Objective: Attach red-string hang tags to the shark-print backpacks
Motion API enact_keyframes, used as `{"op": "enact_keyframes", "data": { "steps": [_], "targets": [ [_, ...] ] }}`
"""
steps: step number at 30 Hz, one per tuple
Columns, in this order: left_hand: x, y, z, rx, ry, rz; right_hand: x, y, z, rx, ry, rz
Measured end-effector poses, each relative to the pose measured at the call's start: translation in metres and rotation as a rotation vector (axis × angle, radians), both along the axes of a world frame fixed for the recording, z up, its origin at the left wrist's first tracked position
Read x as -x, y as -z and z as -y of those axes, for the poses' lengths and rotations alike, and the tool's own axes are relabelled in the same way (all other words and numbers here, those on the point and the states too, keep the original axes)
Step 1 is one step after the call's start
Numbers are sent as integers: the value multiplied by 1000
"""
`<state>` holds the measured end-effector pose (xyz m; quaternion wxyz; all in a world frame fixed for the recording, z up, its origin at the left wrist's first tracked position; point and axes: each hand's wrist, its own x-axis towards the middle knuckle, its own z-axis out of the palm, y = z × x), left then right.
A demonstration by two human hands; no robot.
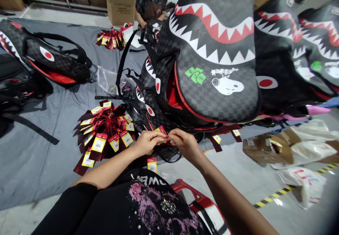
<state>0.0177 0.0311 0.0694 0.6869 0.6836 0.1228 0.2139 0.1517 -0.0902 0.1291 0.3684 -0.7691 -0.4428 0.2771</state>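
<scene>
My left hand (148,141) and my right hand (185,143) meet just below a big grey checkered backpack (212,69) printed with a shark mouth. Both hands pinch a small red hang tag (162,130) between their fingertips, close to the bag's lower edge. The backpack leans upright in front of me, its red lining showing at the open side. A heap of red and yellow hang tags (106,132) lies fanned out on the grey cloth just left of my left hand.
More shark-mouth backpacks lie at the left (50,56) and stand at the right (296,51). A seated person (150,2) works at the back beside a cardboard box (120,2) and another tag pile (111,39). Cardboard and plastic bags (291,146) lie at the right.
</scene>
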Motion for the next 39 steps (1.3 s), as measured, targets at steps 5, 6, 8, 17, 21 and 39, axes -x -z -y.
{"op": "enact_keyframes", "data": {
  "steps": [5,6,8,17,21,39],
  "targets": [
    [-2,6,-3,22,-69,12,0,-3,1,-40,-27,65],
    [-3,8,-4,34,-65,9,1,-4,1,-48,-38,79],
    [-6,12,-4,56,-30,-3,1,-7,1,-64,-61,110],
    [-1,7,-14,-166,16,-18,6,-2,-2,-93,-124,285],
    [4,3,-16,-268,-1,-45,8,1,-3,-87,-153,347],
    [1,-19,-26,-553,132,-326,13,0,-7,54,-318,623]
  ]
}}
